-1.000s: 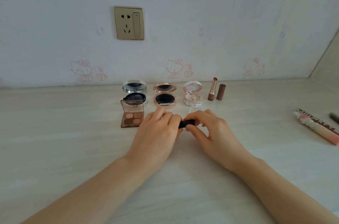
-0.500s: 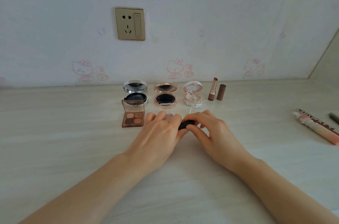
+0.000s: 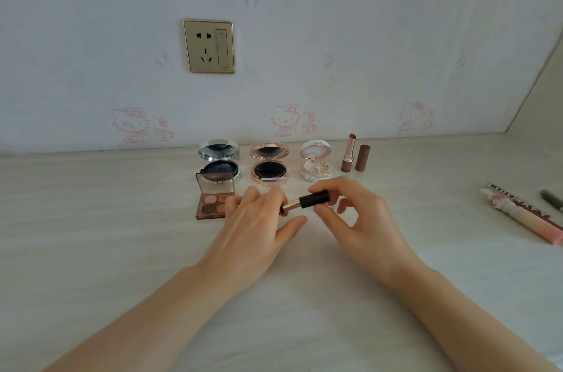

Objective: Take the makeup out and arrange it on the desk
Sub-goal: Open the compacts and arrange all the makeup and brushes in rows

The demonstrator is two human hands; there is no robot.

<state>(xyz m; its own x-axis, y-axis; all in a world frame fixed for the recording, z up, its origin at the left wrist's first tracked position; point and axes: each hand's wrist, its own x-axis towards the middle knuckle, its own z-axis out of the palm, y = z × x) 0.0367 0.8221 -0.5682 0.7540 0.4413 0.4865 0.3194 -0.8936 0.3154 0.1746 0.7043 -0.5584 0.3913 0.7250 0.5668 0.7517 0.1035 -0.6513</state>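
Since it is gripped at both ends, the black cylindrical lipstick tube (image 3: 315,199) hangs level just above the pale wood-grain desk (image 3: 122,234), in the middle of the scene and just nearer than the back row. We see the right hand (image 3: 362,219) pinching the black barrel between thumb and forefinger, with its other fingers loosely curled and apart. The left hand (image 3: 256,225) has its fingers closed round the tube's left end, and its thumb lies free below. A rose-gold sleeve shows between the two grips, so we judge the step in hand to be uncapping.

Just left of the left hand's fingers sits the square brown eyeshadow palette (image 3: 214,201) with its clear lid raised. Beyond it stand three open compacts in a line along the wall: the round silver compact (image 3: 219,162), the round rose-gold compact (image 3: 269,166) and the round white-and-pink compact (image 3: 315,162), mirrors tilted toward us. To their right the uncapped brown lipstick (image 3: 348,155) stands upright, its brown cylindrical cap (image 3: 362,158) just beside it.

We take it that each piece is left open so its contents show, and the held tube would be set out the same way. Well apart at the far right, the long pink-and-cream box (image 3: 524,216) lies flat, seemingly not yet arranged.
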